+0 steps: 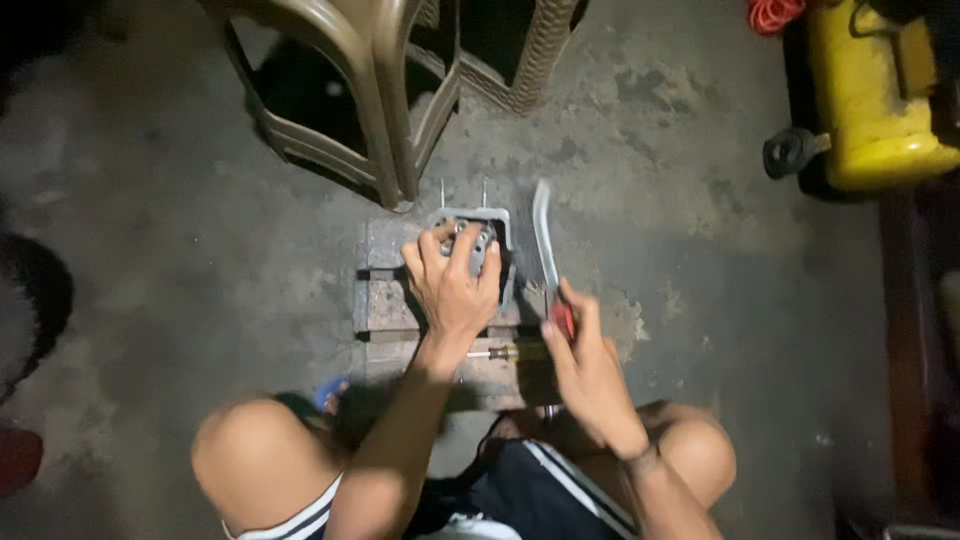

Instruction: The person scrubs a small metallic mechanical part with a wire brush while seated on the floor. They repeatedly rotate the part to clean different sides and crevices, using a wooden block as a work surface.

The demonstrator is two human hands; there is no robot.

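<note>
one grey metal engine part with two studs sits on one wooden block; my left hand clasps it from above. my right hand grips one red-handled tool, just right of the part. one screwdriver lies between my hands.
</note>
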